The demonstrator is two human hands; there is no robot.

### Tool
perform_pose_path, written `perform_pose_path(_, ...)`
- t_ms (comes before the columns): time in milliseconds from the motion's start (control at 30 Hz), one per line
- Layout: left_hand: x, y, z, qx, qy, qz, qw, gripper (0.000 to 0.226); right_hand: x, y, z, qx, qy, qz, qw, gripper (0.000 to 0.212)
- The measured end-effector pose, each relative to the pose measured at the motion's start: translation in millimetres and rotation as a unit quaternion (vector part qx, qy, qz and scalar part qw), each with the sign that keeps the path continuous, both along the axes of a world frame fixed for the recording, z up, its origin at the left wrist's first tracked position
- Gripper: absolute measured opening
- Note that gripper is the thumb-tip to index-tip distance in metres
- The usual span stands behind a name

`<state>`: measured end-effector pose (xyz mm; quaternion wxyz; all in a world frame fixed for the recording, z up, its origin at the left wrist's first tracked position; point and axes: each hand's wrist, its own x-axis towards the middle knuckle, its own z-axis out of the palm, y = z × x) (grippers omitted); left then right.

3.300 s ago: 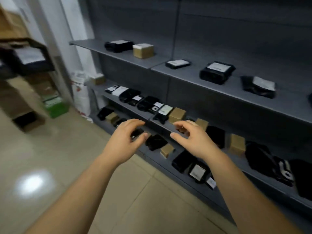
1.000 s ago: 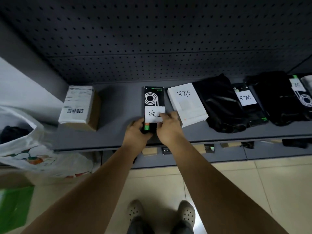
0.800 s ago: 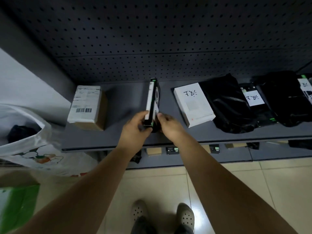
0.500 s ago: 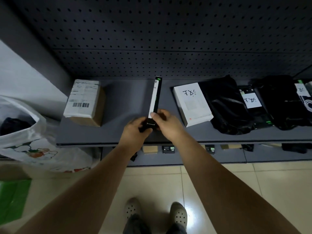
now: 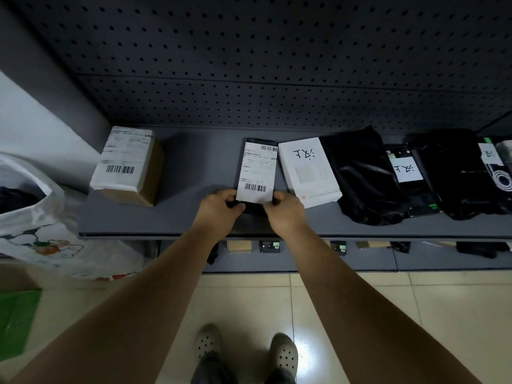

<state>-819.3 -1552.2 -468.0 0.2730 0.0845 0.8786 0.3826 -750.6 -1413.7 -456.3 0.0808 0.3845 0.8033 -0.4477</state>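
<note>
- At 12 o'clock: grey metal shelf [image 5: 171, 217] backed by a perforated panel [image 5: 249, 65]; at 6 o'clock: glossy tiled floor [image 5: 415, 314].
- At 8 o'clock, beside the shelf end: white plastic bag [image 5: 36, 231].
- Flat on the shelf, barcode label up: black package [image 5: 259, 170].
- At its 9 o'clock, well apart: cardboard box [image 5: 124, 164]; at its 3 o'clock, just beside: white box [image 5: 307, 170], then black bags [image 5: 360, 176].
- Pinching the package's near corners, thumbs on top, fingers curled: left hand [image 5: 219, 209] and right hand [image 5: 285, 212].
- Versus half a second ago: flat, no longer on edge; versus one second ago: opposite face up.
</note>
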Motion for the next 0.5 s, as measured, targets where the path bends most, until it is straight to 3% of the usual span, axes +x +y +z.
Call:
perform_pose_path(233,24.9,-16.6,24.5,0.086,0.026,0.077,0.993,0.028,15.3,-6.4,12.3,-0.188,0.119,-0.09,0.971,0.034)
perform_pose_path(500,38.7,-36.3,59.9,0.117,0.14,0.067,0.981,0.029,37.1,7.5,51.2,-0.291,0.209,-0.061,0.932,0.038)
